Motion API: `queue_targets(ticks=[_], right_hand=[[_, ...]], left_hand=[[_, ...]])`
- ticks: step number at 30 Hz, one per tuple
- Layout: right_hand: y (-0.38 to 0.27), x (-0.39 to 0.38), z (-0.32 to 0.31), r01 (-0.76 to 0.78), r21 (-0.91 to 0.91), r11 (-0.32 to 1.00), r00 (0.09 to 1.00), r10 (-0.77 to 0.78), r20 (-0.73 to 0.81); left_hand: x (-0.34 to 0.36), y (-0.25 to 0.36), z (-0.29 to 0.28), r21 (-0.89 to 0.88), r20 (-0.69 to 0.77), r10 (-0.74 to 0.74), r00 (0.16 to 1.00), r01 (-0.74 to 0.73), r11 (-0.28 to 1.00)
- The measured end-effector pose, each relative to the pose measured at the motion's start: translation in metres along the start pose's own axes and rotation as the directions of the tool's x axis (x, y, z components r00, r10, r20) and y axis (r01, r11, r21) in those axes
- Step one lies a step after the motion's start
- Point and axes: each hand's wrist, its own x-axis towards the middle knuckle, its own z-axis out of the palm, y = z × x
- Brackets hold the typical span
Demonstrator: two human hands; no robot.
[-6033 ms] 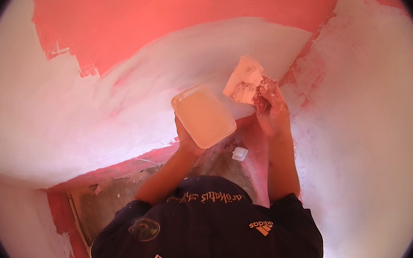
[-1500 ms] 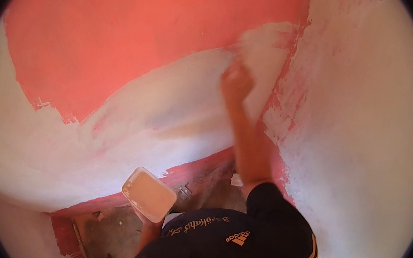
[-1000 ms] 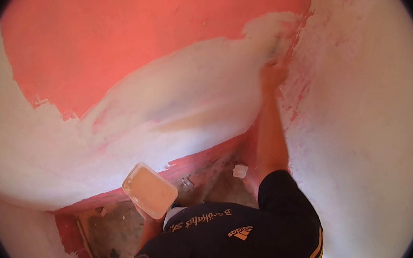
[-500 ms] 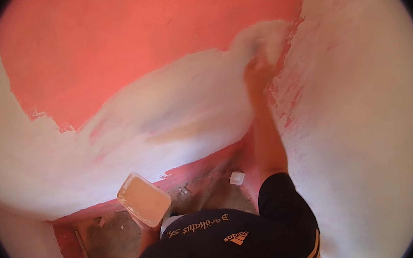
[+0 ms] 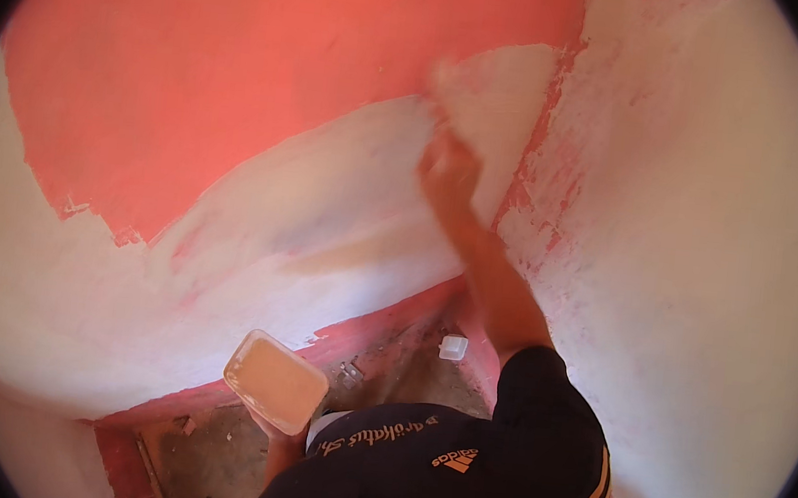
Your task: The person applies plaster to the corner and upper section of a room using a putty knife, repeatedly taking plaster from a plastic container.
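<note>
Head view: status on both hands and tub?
Left hand holding tub. Right hand near wall, gripping blurred tool. White container below, apart from both hands.

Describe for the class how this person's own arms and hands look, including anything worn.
No glove shows on the right hand or the partly hidden left hand. The right arm has a short, dark sleeve; its forearm is uncovered. Yellow-orange stripes run down the dark shirt's right side.

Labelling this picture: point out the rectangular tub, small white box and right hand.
Rectangular tub (image 5: 242,353), head view: pale upper-left rim.
Small white box (image 5: 453,348), head view: its middle.
Right hand (image 5: 450,168), head view: middle of the hand.
</note>
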Motion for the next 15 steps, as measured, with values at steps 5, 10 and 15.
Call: queue_targets(ticks=[5, 10, 15], right_hand=[[0.000, 0.025, -0.048, -0.155, 0.201, 0.967, 0.987, 0.158, 0.000], [0.113, 0.069, -0.042, -0.438, -0.215, 0.873, 0.884, 0.374, -0.282], [-0.089, -0.030, 0.023, -0.013, 0.071, 0.997, 1.000, 0.014, -0.014]], left_hand=[[-0.003, 0.009, 0.013, 0.034, 0.014, 0.075, 0.997, -0.075, 0.997], [0.003, -0.002, 0.015, -0.078, 0.073, -0.015, 0.997, 0.020, 0.997], [0.002, 0.006, 0.000, -0.015, 0.059, -0.016, 0.998, 0.017, 1.000]])
